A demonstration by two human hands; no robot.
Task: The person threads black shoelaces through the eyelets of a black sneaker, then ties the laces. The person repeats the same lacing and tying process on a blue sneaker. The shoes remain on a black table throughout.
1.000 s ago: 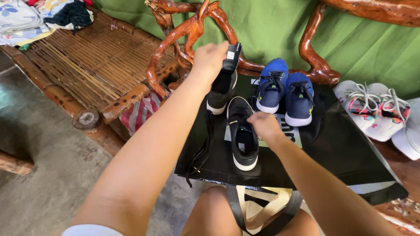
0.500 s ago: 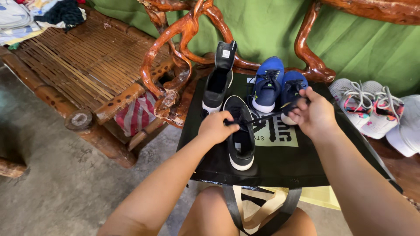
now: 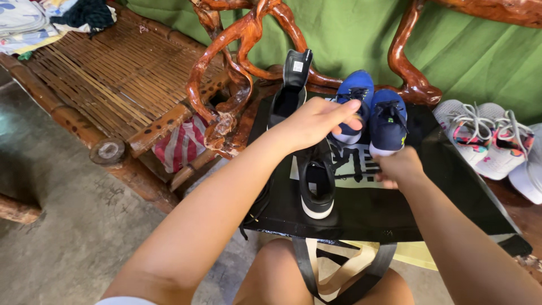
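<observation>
Black sneaker [image 3: 316, 183] under left hand [image 3: 313, 121] fingers, loosely extended, right hand [image 3: 398, 168] clenched on black lace [image 3: 345, 153], blue sneakers [image 3: 372, 113] just beyond.

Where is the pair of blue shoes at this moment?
In the head view, the blue shoes stand at the far edge of the black bag, right of the upright black shoe.

- Blue sneakers [image 3: 370, 110], a pair, standing side by side on the black bag [image 3: 429, 192], toes toward the camera.
- White sneakers [image 3: 485, 138] with pink and multicoloured panels, far right, off the bag.
- Bamboo slat bench [image 3: 107, 79] at left; heap of folded clothes [image 3: 51, 20] on its far corner.
- Gnarled polished wood frame [image 3: 231, 62] against a green cloth backdrop [image 3: 350, 34].
- Red striped cloth [image 3: 180, 147] tucked under the bench edge.
- Grey concrete floor [image 3: 62, 237].
</observation>
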